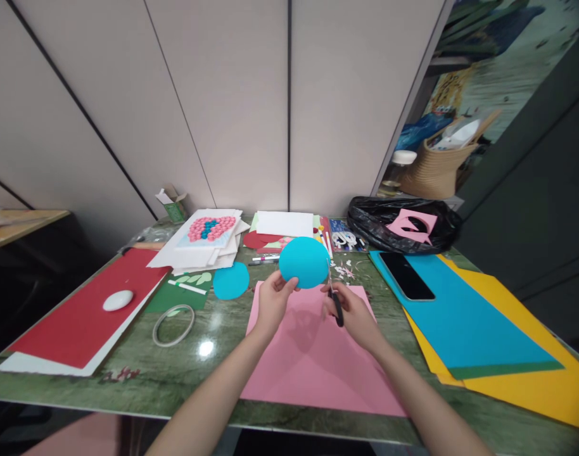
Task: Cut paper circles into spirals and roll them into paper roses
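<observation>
My left hand pinches the lower left edge of a blue paper circle, held up above the table. In my right hand is a pair of scissors with black handles, its blades pointing up along the circle's right edge. Whether the blades touch the paper I cannot tell. Under both hands lies a large pink sheet of paper. A second blue paper circle rests on the table to the left of my left hand.
Red paper bears a white mouse; a tape roll lies beside it. On the right, a phone rests on blue paper over yellow sheets. Behind are a black plastic bag, paper scraps and a heart picture.
</observation>
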Motion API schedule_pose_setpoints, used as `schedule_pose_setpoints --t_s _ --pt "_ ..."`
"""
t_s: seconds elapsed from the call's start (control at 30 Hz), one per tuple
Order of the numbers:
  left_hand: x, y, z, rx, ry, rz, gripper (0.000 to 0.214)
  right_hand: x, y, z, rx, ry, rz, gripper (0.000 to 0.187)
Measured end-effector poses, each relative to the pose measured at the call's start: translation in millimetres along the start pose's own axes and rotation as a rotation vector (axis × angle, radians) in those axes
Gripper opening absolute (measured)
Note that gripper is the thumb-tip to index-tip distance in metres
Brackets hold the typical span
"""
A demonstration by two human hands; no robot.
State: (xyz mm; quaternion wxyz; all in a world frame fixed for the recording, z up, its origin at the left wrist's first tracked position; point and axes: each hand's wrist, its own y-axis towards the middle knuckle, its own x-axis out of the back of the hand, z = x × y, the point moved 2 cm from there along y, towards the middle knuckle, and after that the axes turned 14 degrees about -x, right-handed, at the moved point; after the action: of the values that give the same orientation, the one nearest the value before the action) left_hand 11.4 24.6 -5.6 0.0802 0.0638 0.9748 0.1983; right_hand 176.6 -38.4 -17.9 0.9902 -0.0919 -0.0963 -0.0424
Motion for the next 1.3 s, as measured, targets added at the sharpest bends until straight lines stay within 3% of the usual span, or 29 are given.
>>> schedule_pose_setpoints --t_s 1.3 --pt "2.8 0.9 -2.1 -0.047 0.003 -0.093 0.022 0.0 1.0 -2.4 0.011 -0.057 0.018 0.03"
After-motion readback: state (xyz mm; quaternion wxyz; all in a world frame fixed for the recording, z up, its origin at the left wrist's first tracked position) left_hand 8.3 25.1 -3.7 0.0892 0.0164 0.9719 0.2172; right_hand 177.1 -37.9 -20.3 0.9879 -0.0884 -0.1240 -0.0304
